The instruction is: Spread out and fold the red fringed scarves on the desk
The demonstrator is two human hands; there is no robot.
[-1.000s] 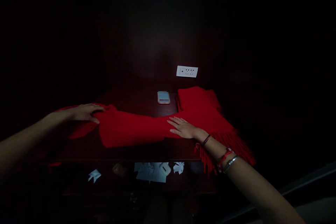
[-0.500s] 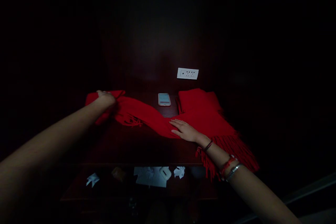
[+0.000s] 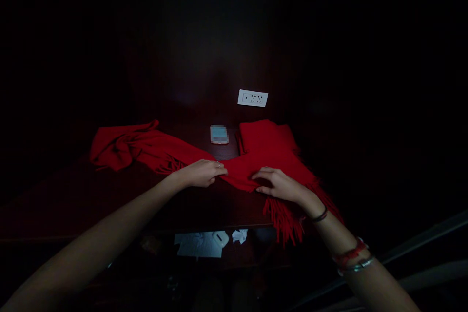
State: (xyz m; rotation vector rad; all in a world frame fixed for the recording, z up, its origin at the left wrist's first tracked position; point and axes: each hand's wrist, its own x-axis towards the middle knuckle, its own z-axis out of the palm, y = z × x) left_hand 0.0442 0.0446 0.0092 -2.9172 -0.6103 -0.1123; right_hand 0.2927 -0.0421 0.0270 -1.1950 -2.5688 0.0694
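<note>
A red scarf (image 3: pixel 270 141) with fringed ends lies across the dark tabletop. Its right part is folded into a thick layered pile, and a narrower strip runs left to a crumpled end. Near the middle of the strip, my left hand (image 3: pixel 203 173) has its fingers closed on the near edge of the cloth; the fingertips are partly hidden. My right hand (image 3: pixel 280 185) rests at the near edge of the folded part, with thumb and fingers apart and touching the cloth. Fringe hangs over the table's front edge below it.
A phone (image 3: pixel 219 134) lies behind the scarf. A white socket plate (image 3: pixel 253 98) is on the back panel. On a shelf under the tabletop are a paper sheet (image 3: pixel 197 246), a small white case (image 3: pixel 220 239) and crumpled paper (image 3: pixel 240 236). The surroundings are very dark.
My left hand has let go of the scarf's far-left end and moved right to the middle of the strip. My right hand has shifted slightly right and lifted from lying flat, its fingers now curved.
</note>
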